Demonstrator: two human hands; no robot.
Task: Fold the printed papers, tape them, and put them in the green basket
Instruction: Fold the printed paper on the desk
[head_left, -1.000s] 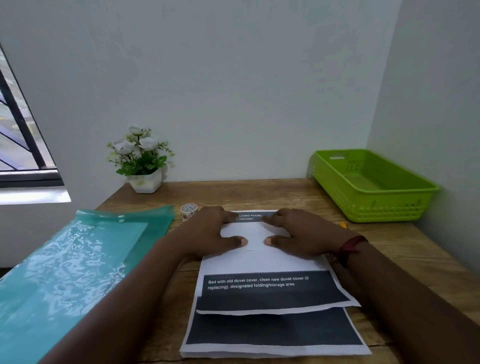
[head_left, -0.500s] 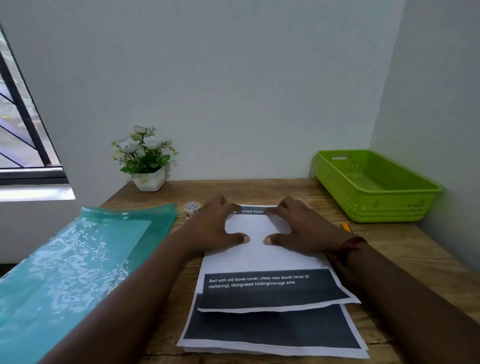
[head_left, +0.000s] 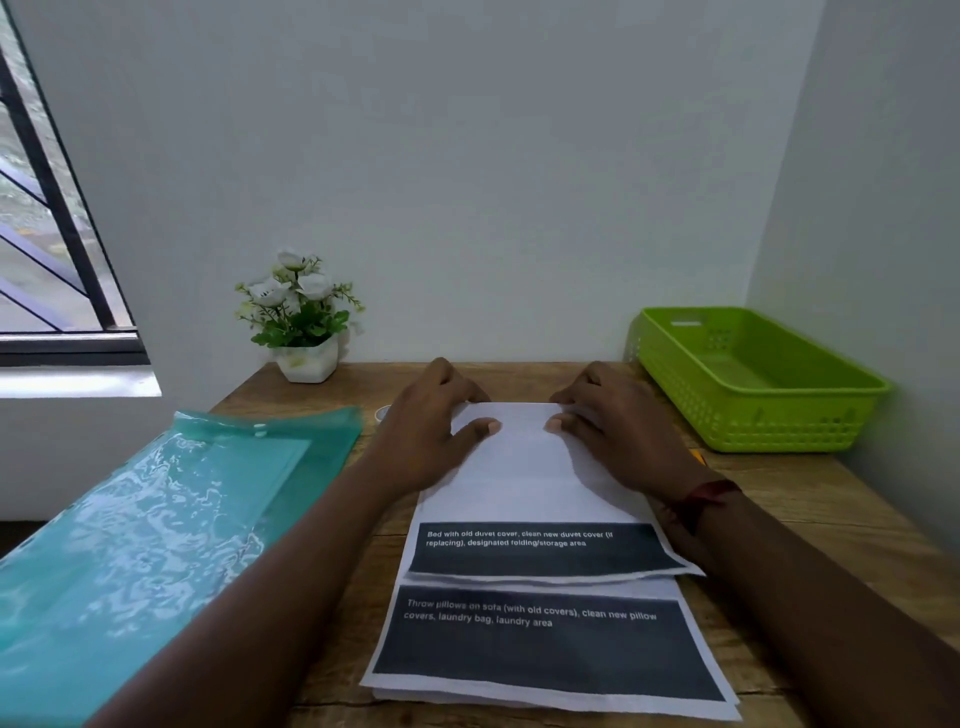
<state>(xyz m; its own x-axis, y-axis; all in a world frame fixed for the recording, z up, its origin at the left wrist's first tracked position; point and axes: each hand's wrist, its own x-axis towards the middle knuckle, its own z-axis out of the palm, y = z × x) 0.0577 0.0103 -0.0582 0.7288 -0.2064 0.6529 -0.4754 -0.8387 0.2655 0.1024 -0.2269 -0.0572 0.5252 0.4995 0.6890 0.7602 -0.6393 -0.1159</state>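
Note:
A stack of printed papers lies on the wooden desk in front of me. Its top sheet shows a white folded flap, with a dark text strip at its near end. My left hand and my right hand hold the flap's two far corners, fingers curled over the far edge and thumbs lying on top. The green basket stands at the right against the wall, with nothing visible inside. A small tape roll peeks out behind my left hand.
A teal plastic folder covers the desk's left side. A white pot of flowers stands at the back left against the wall. A small yellow object lies by my right wrist. A window is at the far left.
The flap's far edge has moved further away and now covers the "LIVING ROOM" header. Both hands slid outward to the corners. The top sheet has shifted away, uncovering more of the sheet below.

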